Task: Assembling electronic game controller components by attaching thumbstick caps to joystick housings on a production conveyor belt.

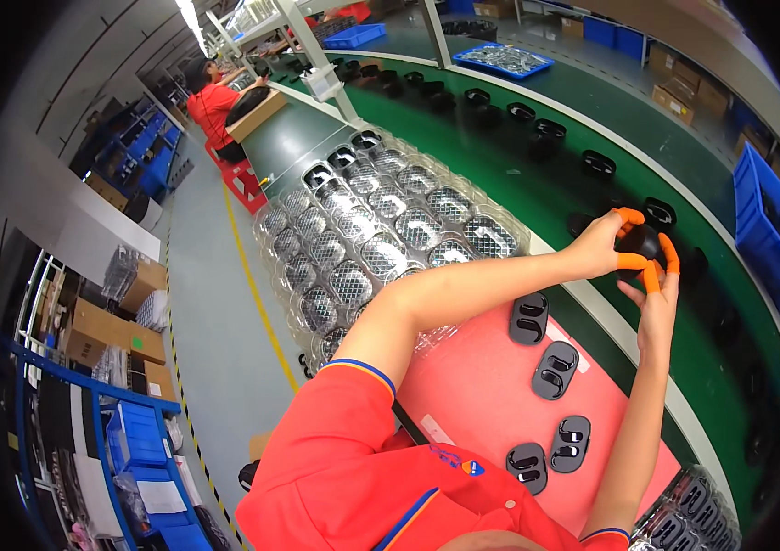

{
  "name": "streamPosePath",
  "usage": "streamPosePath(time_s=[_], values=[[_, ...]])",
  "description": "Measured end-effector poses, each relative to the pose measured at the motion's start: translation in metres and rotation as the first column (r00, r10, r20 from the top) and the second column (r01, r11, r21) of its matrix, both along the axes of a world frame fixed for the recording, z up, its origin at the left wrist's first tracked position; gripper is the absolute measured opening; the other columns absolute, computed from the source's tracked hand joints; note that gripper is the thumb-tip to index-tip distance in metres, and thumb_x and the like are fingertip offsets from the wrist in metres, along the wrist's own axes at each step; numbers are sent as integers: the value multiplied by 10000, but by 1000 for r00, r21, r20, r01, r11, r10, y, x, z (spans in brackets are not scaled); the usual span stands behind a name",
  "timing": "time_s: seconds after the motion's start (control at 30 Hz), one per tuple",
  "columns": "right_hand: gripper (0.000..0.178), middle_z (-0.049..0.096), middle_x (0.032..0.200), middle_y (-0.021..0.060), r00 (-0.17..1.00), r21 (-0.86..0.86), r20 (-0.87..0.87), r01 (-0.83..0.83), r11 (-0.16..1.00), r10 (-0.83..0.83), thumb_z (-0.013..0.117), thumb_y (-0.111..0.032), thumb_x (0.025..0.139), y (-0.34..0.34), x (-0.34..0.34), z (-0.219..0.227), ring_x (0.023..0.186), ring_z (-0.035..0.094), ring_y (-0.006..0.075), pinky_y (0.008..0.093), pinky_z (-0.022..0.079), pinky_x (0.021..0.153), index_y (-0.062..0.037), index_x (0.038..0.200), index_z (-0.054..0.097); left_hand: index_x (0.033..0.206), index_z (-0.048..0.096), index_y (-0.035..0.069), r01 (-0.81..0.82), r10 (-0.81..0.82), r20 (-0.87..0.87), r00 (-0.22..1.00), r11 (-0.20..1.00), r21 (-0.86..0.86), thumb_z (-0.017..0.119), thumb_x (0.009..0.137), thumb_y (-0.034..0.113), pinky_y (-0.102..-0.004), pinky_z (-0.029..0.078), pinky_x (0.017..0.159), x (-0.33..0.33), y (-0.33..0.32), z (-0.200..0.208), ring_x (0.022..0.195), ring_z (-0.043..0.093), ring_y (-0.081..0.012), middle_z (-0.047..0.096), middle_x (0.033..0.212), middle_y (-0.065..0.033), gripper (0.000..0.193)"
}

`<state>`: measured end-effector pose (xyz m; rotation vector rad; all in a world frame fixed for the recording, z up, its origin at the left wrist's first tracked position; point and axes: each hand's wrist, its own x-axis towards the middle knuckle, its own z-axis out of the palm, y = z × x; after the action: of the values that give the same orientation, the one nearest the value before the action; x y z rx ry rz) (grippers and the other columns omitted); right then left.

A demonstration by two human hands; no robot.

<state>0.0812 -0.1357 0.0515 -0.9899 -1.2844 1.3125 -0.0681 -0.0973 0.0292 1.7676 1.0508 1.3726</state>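
Over the green conveyor, both my hands are closed around a glossy black rounded case point(639, 242). My left hand point(603, 244) grips it from the left, with orange finger cots on the fingertips. From the near right, my right hand point(656, 296) holds the same case, also wearing orange cots. Its underside and any seam are hidden by my fingers. On the pink-red mat point(463, 386) below my arms lie several dark grey oval pieces with two recesses each, among them one oval piece point(555, 370) near the middle.
Clear blister trays point(385, 211) cover the bench to the left; another blister tray point(691, 514) stands at lower right. Black cases point(598, 163) line the green conveyor point(537, 184). A blue crate point(766, 220) stands beyond it. A co-worker in red point(213, 106) works farther up the line.
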Motion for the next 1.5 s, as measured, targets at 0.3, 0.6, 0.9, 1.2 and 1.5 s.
streamPosePath(time_s=[0.3, 0.6, 0.9, 1.2, 1.5], values=[[456, 500, 1220, 110, 999, -39, -35, -30, 999, 29, 481, -125, 934, 6, 8, -4, 1041, 563, 175, 303, 567, 772, -114, 1369, 345, 1279, 395, -67, 132, -132, 12, 991, 987, -92, 772, 647, 66, -326, 513, 856, -5, -7, 10, 1067, 545, -233, 526, 1147, -176, 748], [410, 585, 1005, 58, 992, -22, -112, 50, 998, -52, 523, -182, 921, 3, 60, -10, 854, 567, 110, 259, 554, 643, -99, 1316, 449, 1263, 486, 82, 400, -222, 494, 841, 870, -290, 530, 760, 74, -297, 472, 849, 14, 2, 9, 1000, 564, -178, 568, 1105, -74, 505], [335, 611, 752, 115, 857, 214, 346, 324, 922, -382, 540, -67, 829, 25, 154, -40, 629, 602, 194, 308, 519, 587, -31, 1160, 570, 1332, 425, 83, 205, -279, -94, 956, 859, -470, 474, 925, 249, -362, 423, 954, 72, 43, 3, 1164, 492, -214, 472, 1303, -84, 443], [289, 642, 940, 188, -36, 435, 830, 667, 605, -557, 494, -133, 830, 11, 271, -55, 852, 618, 397, 471, 500, 730, -149, 1103, 590, 1264, 421, 52, 123, 186, -914, 362, 962, 244, 645, 785, 337, -431, 381, 978, 105, 172, -48, 1236, 411, -310, 473, 1286, -158, 601], [323, 610, 1068, 168, 293, 680, 608, 289, 674, -738, 594, -78, 793, 33, 199, -44, 1020, 553, 340, 397, 443, 877, -62, 1116, 595, 1254, 383, 25, 26, 212, -872, 441, 968, 249, 727, 699, 327, -459, 473, 849, 112, 195, -44, 1062, 549, -356, 529, 1135, -206, 719]])
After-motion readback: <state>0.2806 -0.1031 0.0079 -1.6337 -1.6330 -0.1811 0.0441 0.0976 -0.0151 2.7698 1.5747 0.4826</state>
